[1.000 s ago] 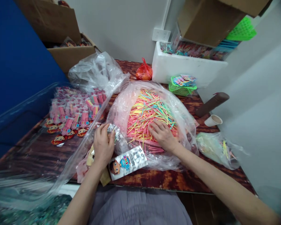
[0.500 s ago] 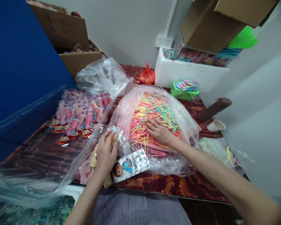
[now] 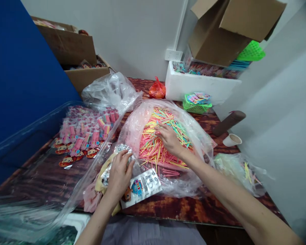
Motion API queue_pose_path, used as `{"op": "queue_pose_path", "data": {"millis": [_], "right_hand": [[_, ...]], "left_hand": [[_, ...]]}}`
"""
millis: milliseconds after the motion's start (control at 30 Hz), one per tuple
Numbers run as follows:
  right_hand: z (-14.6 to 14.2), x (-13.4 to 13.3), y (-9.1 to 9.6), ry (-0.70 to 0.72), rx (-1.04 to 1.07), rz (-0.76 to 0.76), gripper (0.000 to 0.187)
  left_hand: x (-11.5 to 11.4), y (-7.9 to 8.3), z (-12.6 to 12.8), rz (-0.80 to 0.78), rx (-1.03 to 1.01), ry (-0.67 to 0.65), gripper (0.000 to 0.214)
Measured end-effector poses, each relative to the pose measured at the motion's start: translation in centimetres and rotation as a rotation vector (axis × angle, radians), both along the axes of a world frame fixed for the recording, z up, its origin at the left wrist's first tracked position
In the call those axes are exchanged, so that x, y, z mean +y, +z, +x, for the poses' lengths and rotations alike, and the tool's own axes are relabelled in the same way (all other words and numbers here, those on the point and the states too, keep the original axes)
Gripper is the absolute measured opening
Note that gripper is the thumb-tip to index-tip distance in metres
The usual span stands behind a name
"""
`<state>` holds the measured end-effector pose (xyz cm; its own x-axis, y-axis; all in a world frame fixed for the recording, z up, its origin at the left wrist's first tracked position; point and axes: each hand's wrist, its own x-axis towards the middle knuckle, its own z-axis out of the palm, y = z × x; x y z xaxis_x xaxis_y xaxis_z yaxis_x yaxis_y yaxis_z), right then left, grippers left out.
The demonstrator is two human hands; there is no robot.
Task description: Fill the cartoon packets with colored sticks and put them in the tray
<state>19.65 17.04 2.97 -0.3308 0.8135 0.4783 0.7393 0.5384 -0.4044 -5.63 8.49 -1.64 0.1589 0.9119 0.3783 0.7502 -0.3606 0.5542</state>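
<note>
Thin pink, yellow, green and blue sticks [image 3: 155, 146] lie heaped in a large clear plastic bag [image 3: 127, 126], its mouth spread wide. Over the upper part of the heap, my right hand [image 3: 169, 137] has its fingertips drawn together, seemingly on a stick; the fingers partly hide it. My left hand [image 3: 121, 173] is palm down over silver pouches, fingers bent and thumb apart, with no held thing visible. One printed silver pouch [image 3: 148, 183] lies flat beside that hand, showing a cartoon figure. Yellow and pink cloth [image 3: 91, 194] is bunched under my left wrist.
Filled small packets [image 3: 79, 126] lie at left inside a clear plastic tub [image 3: 73, 190]. At the back are a red bag [image 3: 157, 89], a white foam box [image 3: 201, 83] and a green basket [image 3: 197, 107]. A dark flask [image 3: 228, 123] and paper cup [image 3: 232, 140] stand at right.
My right hand's fingers were spread flat on the sticks and are now drawn together, slightly raised. The left hand stays by the pouches. The whole view has shifted a little.
</note>
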Motion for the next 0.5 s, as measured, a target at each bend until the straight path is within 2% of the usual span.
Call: {"op": "queue_pose_path", "data": {"millis": [100, 200, 300, 400, 500], "right_hand": [[-0.2, -0.9, 1.9, 0.032, 0.162, -0.016, 0.021], [-0.6, -3.7, 2.2, 0.015, 0.456, -0.178, 0.023], [-1.2, -7.8, -0.2, -0.064, 0.698, -0.351, 0.022], [-1.7, -11.9, -4.0, -0.197, 0.741, -0.407, 0.019], [-2.1, -14.7, -7.0, -0.240, 0.734, -0.454, 0.013]], "left_hand": [[-0.1, 0.2, 0.4, 0.003, 0.001, -0.019, 0.025], [-0.4, 0.4, 0.7, 0.006, -0.012, -0.027, 0.024], [-1.0, 0.9, 1.2, -0.023, -0.022, -0.046, 0.025], [-2.1, 1.6, 2.1, -0.062, -0.050, -0.093, 0.026], [-3.5, 2.0, 3.7, -0.104, -0.102, -0.159, 0.031]]}}
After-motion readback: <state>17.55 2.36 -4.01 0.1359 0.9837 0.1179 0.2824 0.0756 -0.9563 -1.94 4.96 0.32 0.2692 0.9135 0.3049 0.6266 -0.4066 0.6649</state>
